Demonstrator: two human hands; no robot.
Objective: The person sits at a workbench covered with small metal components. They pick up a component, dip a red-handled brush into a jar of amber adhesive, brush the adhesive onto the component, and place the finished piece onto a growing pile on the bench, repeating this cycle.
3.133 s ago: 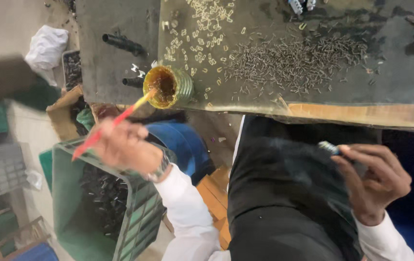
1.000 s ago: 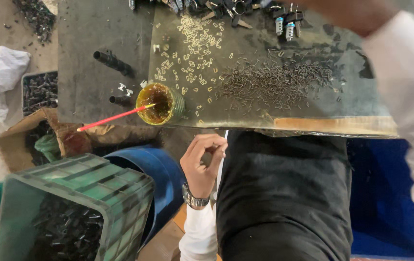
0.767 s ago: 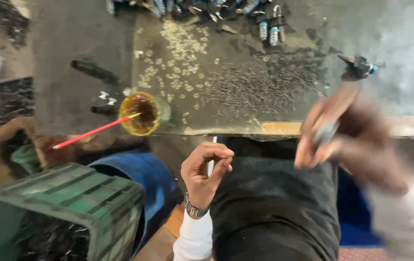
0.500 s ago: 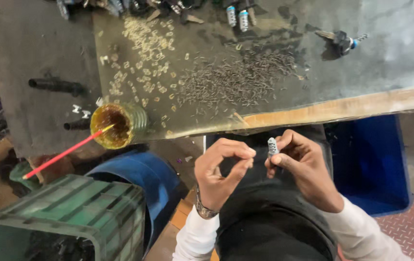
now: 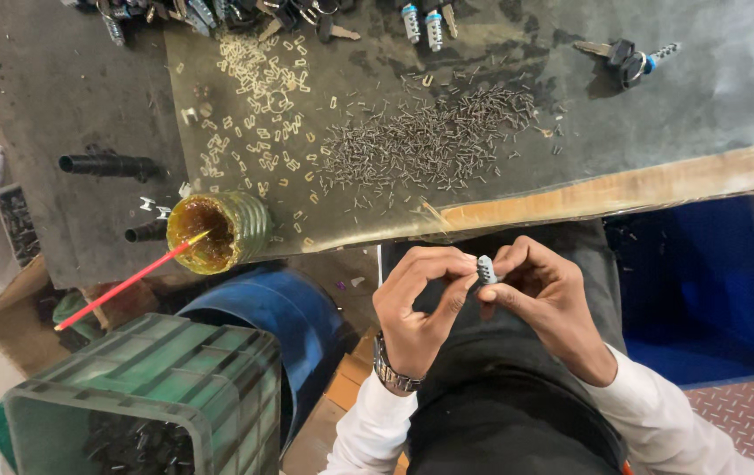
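My left hand (image 5: 417,317) and right hand (image 5: 549,303) both pinch small grey lock cylinder (image 5: 486,269) over lap, below bench edge (image 5: 623,189). Fingertips closed on it. Risk, I judge: tiny part slips, drops toward blue bin (image 5: 702,290).

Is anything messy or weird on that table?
Yes. Small dark pins and pale metal bits lie scattered loose across the table. The jar of amber goo sits at the edge, its red stick jutting past it.
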